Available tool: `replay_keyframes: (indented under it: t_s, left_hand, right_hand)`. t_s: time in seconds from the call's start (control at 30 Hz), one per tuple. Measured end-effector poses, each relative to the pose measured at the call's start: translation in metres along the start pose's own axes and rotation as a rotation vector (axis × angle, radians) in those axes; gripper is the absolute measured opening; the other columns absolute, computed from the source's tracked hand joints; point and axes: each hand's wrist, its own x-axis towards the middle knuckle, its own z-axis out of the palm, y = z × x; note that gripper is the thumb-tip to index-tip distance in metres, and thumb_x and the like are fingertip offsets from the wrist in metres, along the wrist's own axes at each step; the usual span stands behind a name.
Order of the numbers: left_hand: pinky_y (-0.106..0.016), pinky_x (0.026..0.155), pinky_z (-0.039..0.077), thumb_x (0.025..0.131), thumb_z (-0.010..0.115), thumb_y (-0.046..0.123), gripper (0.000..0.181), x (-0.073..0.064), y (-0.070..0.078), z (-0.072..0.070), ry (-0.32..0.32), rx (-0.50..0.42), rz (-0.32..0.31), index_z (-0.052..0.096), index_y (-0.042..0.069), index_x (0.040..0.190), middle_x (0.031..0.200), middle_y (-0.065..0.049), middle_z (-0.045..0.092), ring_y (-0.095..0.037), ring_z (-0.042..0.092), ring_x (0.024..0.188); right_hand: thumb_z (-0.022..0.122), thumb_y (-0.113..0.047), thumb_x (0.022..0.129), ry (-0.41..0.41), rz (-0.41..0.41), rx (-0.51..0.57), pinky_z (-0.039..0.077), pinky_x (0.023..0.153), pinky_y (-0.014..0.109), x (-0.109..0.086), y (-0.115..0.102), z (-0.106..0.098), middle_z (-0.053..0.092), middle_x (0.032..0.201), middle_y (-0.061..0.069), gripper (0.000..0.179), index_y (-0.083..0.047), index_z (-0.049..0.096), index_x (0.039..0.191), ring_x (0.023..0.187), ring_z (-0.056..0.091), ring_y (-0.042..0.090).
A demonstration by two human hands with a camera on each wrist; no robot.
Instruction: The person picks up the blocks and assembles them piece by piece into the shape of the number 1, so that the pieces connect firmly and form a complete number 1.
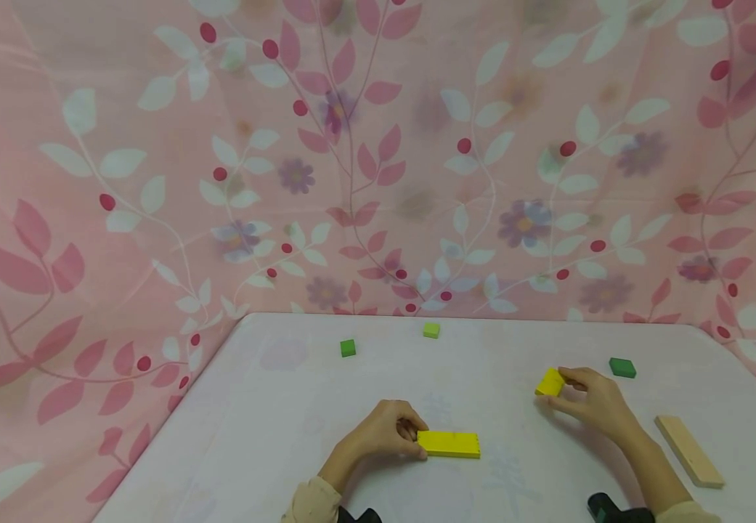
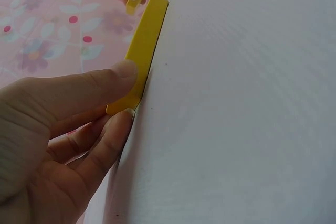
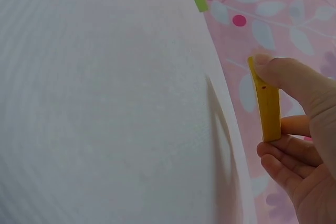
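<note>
My left hand (image 1: 387, 430) pinches one end of a long yellow block (image 1: 449, 444), thumb on one side and fingers on the other. In the left wrist view the long yellow block (image 2: 149, 40) stretches away from the thumb. Farther right, my right hand (image 1: 590, 399) holds a shorter yellow block (image 1: 550, 382) between thumb and fingertips. The right wrist view shows this short yellow block (image 3: 266, 103) gripped at its two ends, with a small dark spot on its face. A dark green block (image 1: 622, 367) lies just beyond the right hand.
A plain wooden plank (image 1: 689, 451) lies right of the right forearm. Toward the back of the white table (image 1: 253, 421) are a green block (image 1: 348, 348) and a light green block (image 1: 431, 330). A pink floral cloth (image 1: 378, 160) hangs behind the table.
</note>
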Motion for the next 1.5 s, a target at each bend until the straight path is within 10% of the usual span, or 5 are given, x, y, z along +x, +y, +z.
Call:
replay_keyframes:
  t_s: [1.5]
  left_hand:
    - [-0.016, 0.062, 0.051, 0.066, 0.083, 0.003, 0.031, 0.001, -0.003, 0.000, -0.007, 0.017, 0.019, 0.071, -0.003, 0.095, 0.079, 0.004, 0.061, 0.001, 0.055, 0.065]
  right_hand:
    - [0.081, -0.023, 0.073, -0.020, -0.012, 0.002, 0.053, 0.077, 0.047, 0.012, -0.016, 0.014, 0.061, 0.107, 0.027, 0.059, 0.013, 0.059, 0.114, 0.091, 0.063, 0.038]
